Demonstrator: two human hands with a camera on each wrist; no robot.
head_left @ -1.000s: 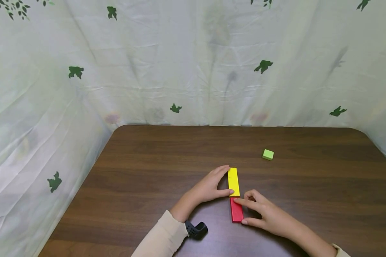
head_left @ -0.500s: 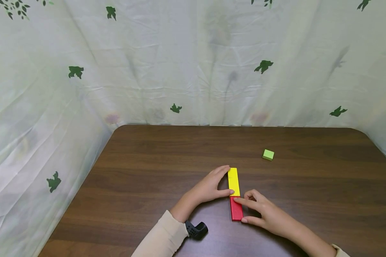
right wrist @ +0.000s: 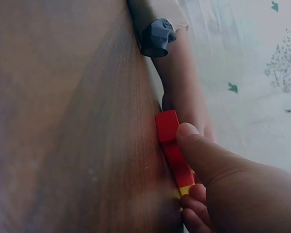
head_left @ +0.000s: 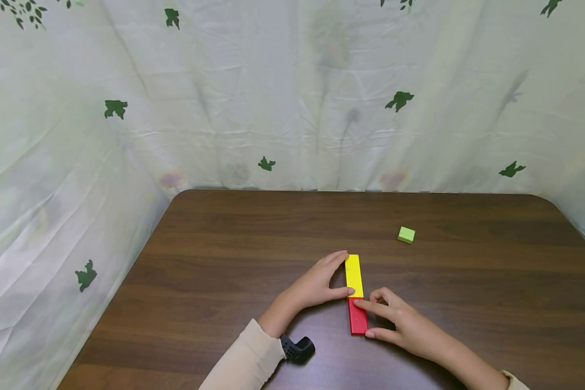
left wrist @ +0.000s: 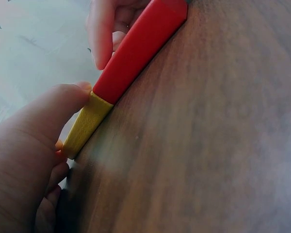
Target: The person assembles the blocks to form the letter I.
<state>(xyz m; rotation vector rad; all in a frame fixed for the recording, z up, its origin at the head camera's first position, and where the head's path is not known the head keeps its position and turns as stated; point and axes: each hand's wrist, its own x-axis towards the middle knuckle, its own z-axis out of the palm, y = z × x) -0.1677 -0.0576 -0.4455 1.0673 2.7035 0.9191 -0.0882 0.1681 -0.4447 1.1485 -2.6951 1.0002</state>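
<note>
A yellow block (head_left: 353, 275) and a red block (head_left: 358, 317), both long and flat, lie end to end on the brown table. My left hand (head_left: 317, 283) holds the yellow block from its left, thumb at the near end and fingertips at the far end. With index finger and thumb, my right hand (head_left: 405, 325) pinches the red block from the right. In the left wrist view the ends of the red block (left wrist: 140, 46) and yellow block (left wrist: 87, 125) meet beside the left thumb. The right thumb presses the near end of the red block (right wrist: 170, 141) in the right wrist view.
A small light green block (head_left: 406, 234) sits farther back on the wooden table (head_left: 253, 216), right of the yellow one. A black wrist-worn device (head_left: 298, 350) projects from the left sleeve. Behind the table hangs a pale curtain (head_left: 292, 81) with green bird prints.
Since a second ago the red block has slid slightly away from me, closing the thin gap to the yellow block. Both hands have stayed nearly in place.
</note>
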